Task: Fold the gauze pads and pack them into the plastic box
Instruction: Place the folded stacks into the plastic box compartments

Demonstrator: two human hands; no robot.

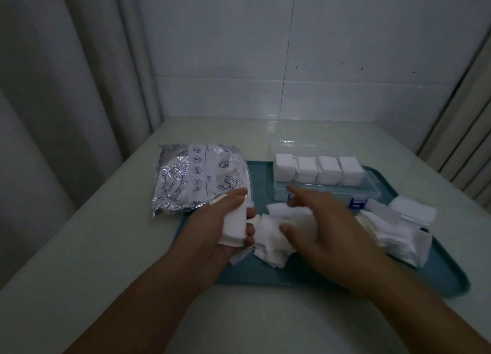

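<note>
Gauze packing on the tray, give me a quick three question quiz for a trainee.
1. True or false: the plastic box stands on the teal tray.
2. How many stacks of folded gauze stand in the box?
3. Which hand holds a folded bundle of pads: A) left hand B) right hand C) neither?

Key:
1. True.
2. Four, side by side in a row.
3. A; the bundle of pads sits in the left hand's curled fingers, while the right hand reaches over the loose gauze pads.

Left hand (225, 220) curled around something; right hand (316, 226) spread, blurred.
</note>
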